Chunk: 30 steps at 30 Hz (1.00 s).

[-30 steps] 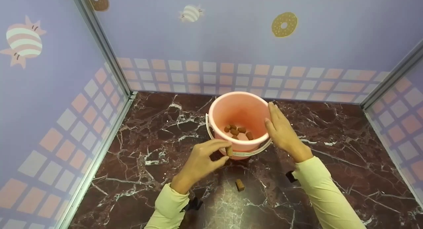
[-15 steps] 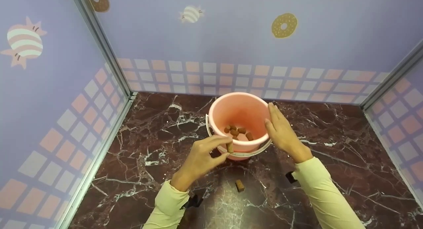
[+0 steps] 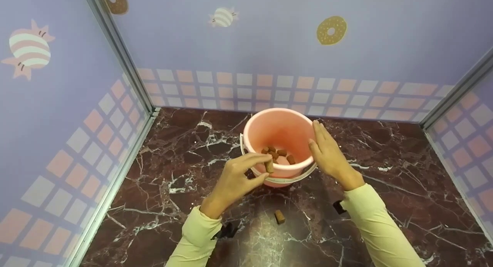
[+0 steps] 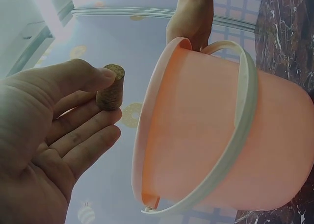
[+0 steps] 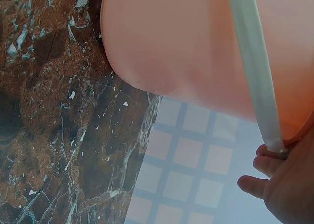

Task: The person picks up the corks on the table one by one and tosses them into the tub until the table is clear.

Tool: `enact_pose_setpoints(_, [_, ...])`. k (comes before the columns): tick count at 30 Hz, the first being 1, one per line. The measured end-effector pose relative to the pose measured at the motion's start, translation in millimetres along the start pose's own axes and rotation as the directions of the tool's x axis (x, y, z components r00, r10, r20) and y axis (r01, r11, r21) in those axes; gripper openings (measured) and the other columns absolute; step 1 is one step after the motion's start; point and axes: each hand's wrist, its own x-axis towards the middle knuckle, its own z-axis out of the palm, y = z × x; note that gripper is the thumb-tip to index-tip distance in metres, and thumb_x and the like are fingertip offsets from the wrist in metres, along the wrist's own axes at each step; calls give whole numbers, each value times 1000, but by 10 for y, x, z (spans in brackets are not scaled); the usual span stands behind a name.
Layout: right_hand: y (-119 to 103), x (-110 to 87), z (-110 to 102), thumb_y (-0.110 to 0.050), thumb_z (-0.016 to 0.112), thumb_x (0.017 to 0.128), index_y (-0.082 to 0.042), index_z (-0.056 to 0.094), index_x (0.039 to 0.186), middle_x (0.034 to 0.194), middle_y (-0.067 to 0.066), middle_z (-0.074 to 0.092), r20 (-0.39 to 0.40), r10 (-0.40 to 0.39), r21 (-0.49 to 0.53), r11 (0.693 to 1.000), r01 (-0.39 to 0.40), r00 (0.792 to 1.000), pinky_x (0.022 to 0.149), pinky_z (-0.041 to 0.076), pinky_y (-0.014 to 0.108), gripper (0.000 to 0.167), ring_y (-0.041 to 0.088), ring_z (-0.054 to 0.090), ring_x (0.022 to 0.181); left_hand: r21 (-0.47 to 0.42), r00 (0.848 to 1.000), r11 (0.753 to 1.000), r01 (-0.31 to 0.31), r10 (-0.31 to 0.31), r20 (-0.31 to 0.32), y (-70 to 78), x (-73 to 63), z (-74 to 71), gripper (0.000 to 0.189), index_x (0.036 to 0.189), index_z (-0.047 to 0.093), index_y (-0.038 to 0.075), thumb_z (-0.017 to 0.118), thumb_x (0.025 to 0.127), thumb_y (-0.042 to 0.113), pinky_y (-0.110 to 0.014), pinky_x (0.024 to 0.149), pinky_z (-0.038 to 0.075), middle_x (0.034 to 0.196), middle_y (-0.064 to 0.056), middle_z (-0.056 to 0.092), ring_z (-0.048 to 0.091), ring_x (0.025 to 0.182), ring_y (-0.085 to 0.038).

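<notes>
My left hand pinches a brown cork between thumb and fingertips, with the other fingers spread below it. In the head view the cork overlaps the near rim of a pink bucket. My right hand holds the bucket's right rim, thumb at the inner edge and fingers along the outside; some fingers show beside the handle's end in the right wrist view. Several corks lie on the bucket's floor. Another cork lies on the table in front.
The bucket's white handle hangs down on the near side. Dark red marbled table spreads around it. A patterned back wall stands close behind the bucket, with side walls left and right.
My left hand has moved slightly up and toward the bucket, bringing the pinched cork from below the rim to overlap it. My right hand stays in place.
</notes>
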Motion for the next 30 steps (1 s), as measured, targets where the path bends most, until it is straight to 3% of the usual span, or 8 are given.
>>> enact_pose_setpoints(9, [-1,-5,5,-21,39,113,14,16,162,171,30,18,-5,-1,-1,1000,1,1000,131,9,54,64,47,14,158,25,1000,1000,9,-9,-5,12,78,-29,42,121,75,-3,88,81,-5,-34,109,52,123,-16,75,71,117,-31])
enact_pose_setpoints(30, [0,1,-1,-22,39,113,13,16,162,171,28,17,10,11,-2,1000,-11,1000,131,9,54,65,46,13,159,50,999,998,39,-39,-3,-131,157,-12,38,119,76,-3,87,83,-2,-33,106,55,120,-15,76,73,112,-29])
